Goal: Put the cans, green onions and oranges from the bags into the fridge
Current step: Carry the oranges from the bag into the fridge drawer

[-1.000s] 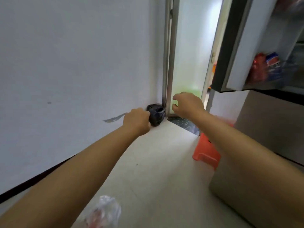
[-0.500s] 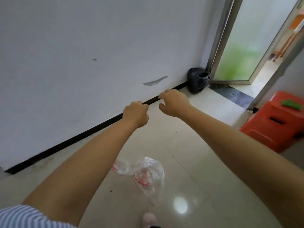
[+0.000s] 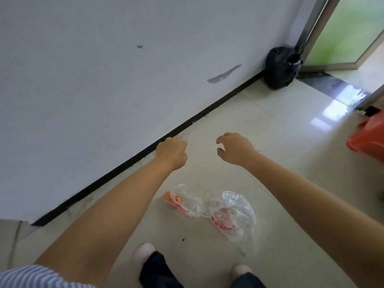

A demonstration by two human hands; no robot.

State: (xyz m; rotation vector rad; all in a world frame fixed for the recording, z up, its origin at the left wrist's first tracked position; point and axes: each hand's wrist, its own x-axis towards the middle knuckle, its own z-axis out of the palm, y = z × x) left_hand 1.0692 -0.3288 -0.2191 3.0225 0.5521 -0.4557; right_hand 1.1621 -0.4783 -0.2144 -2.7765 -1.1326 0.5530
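Pale glossy floor tiles (image 3: 280, 142) are met by a white wall with a black skirting strip (image 3: 145, 150). Two crumpled clear plastic bags with red print (image 3: 232, 217) are seen lying on the floor between the outstretched forearms; something orange shows inside the left one. Nothing is held: the left hand (image 3: 172, 152) is curled into a loose fist, the right hand (image 3: 234, 148) is loosely clawed. A black bin bag (image 3: 280, 67) is set in the corner.
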